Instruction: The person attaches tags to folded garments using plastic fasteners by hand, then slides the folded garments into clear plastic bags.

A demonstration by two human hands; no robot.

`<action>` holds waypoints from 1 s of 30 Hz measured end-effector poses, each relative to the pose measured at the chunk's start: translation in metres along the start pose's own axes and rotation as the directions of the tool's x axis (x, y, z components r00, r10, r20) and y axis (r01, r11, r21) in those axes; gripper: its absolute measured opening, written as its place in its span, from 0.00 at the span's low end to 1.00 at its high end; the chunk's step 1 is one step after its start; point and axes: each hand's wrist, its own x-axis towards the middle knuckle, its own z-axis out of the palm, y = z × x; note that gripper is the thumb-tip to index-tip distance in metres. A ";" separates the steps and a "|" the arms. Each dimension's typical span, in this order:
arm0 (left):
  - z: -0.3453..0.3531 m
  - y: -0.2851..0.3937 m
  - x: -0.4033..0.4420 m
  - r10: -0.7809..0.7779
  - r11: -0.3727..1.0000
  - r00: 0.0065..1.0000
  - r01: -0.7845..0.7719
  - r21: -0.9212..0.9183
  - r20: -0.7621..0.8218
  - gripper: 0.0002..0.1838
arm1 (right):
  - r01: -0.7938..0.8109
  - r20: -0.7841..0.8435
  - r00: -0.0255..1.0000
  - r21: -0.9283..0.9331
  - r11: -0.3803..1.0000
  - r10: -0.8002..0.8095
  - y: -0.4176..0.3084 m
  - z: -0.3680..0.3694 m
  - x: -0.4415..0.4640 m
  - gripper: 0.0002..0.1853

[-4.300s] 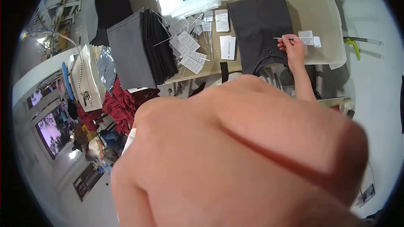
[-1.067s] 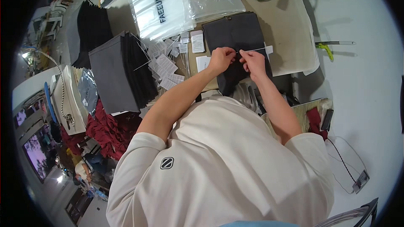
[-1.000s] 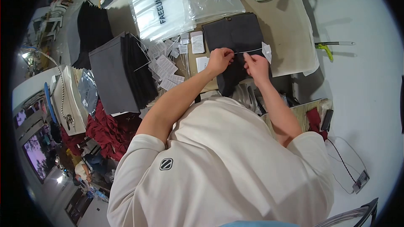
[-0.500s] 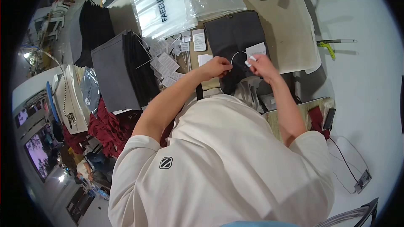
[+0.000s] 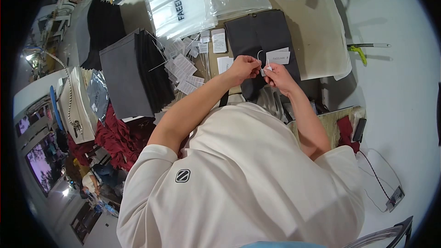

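White string (image 5: 260, 55) between the hands (image 5: 244, 70) (image 5: 281, 79), printed card (image 5: 278, 57) just beyond, dark garment (image 5: 257, 32) beneath.

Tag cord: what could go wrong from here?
The tag cord is thin, so the grip of the left hand on it might slip. The card over the garment, close by the right hand, could bend or twist. The left forearm passes beside loose tags and might scatter them.

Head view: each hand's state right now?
Left hand: closed, fingertips pinching the white string.
Right hand: closed, pinching a small white piece; exactly what it is can't be told.
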 end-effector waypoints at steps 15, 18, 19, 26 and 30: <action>0.009 -0.013 0.004 0.307 0.924 0.948 -0.277 0.264 -0.078 0.14 | 0.031 -0.165 0.986 0.192 0.981 0.002 0.007 0.017 0.009 0.10; 0.003 -0.001 0.004 0.290 0.915 0.955 -0.256 0.311 -0.066 0.14 | 0.022 -0.187 0.982 0.173 0.985 0.011 0.005 0.014 0.008 0.09; -0.001 0.003 0.004 0.357 0.835 0.931 -0.279 0.473 -0.080 0.14 | 0.025 -0.185 0.983 0.171 0.985 0.008 0.000 0.005 0.009 0.09; -0.059 0.062 0.037 0.940 0.259 0.297 -0.298 0.919 -0.169 0.15 | 0.232 -0.138 0.641 -0.903 0.361 -0.755 -0.113 -0.066 0.063 0.16; -0.084 0.090 0.050 0.862 0.070 0.507 -0.099 0.993 -0.010 0.26 | 0.310 0.167 0.451 -0.950 -0.021 -0.877 -0.141 -0.085 0.123 0.17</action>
